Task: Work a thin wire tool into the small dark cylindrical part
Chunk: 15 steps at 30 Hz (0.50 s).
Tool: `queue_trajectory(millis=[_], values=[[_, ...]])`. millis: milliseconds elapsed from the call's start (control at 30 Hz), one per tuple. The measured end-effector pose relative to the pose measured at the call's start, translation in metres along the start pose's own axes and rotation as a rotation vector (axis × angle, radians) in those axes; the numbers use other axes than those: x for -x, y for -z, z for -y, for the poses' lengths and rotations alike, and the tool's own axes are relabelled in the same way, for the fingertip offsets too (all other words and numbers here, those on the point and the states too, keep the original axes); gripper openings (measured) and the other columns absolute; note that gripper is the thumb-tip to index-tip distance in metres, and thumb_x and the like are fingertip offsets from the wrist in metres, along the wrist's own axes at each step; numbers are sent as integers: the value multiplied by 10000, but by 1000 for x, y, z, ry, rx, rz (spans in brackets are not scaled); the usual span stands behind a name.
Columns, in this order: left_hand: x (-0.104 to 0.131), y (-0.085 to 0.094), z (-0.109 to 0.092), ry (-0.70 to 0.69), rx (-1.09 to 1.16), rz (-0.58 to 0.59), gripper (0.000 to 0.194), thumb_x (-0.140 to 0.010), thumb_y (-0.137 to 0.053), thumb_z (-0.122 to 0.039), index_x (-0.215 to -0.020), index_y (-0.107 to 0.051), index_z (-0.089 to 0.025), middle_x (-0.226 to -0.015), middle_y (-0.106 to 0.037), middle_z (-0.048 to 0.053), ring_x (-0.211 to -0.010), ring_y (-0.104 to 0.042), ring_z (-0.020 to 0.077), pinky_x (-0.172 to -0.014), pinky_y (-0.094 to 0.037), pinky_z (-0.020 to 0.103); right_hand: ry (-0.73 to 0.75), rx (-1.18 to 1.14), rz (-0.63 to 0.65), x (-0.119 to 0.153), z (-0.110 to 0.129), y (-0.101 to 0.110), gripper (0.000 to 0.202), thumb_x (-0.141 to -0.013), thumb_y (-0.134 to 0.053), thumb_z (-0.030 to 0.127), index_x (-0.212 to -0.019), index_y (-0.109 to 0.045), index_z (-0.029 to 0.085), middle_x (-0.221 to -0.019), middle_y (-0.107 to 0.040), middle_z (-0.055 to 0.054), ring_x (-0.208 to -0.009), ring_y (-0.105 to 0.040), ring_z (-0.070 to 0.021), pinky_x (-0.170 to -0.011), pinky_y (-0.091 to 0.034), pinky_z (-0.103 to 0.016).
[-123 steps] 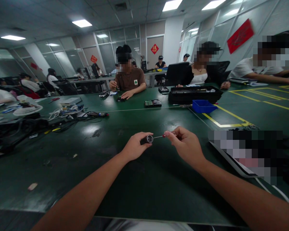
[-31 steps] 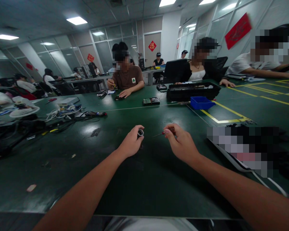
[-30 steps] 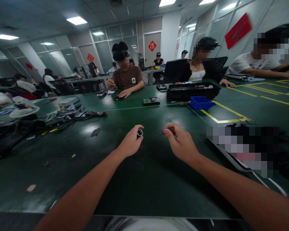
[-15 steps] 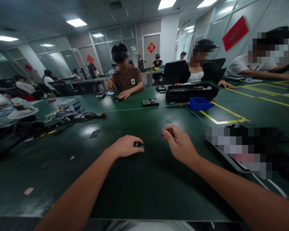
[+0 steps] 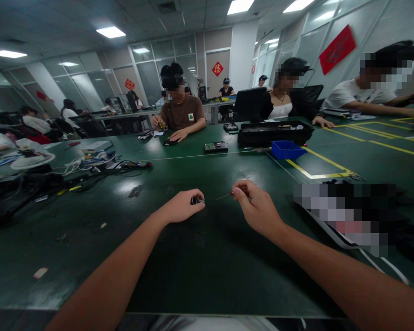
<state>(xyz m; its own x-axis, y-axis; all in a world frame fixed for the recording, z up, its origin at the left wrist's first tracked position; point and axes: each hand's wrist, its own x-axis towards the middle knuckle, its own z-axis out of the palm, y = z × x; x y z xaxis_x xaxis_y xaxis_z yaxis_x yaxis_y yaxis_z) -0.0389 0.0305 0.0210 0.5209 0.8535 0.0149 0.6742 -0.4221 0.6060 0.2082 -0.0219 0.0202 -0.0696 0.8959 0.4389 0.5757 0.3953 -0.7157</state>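
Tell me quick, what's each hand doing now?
Left hand: closed around a small dark part.
Right hand: closed, holding a screwdriver.

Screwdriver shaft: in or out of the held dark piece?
Out; green table shows between the screwdriver and the dark piece in the left hand.

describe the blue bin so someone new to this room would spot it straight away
On the long green table, look across to the big black open tray in front of the person in the white top. The blue bin sits just on the near side of it. It is much smaller than the tray and bright blue.
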Motion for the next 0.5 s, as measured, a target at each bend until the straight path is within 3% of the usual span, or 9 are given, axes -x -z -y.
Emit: queue_trajectory(millis=[267,500], values=[[7,51,7,95,565,-250,184,-799,-547,-308,-927,-524,-178,-781,-570,18,-644,-526,139,-569,-376,243,-5,-21,27,-2,-2,-2,213,-987,-458,364,-998,-607,213,-831,-684,-31,-774,-656,-193,-674,-459,-312],[59,114,44,231,831,-672,115,-774,-446,-175,-883,-486,-181,-714,-522,11,-555,-483,135,-501,-354,228,-16,-6,19,-3,-5,-1,230,-987,-454,378,-1006,-613,213,-832,-685,-30,-770,-652,-192,-672,-459,-313]])
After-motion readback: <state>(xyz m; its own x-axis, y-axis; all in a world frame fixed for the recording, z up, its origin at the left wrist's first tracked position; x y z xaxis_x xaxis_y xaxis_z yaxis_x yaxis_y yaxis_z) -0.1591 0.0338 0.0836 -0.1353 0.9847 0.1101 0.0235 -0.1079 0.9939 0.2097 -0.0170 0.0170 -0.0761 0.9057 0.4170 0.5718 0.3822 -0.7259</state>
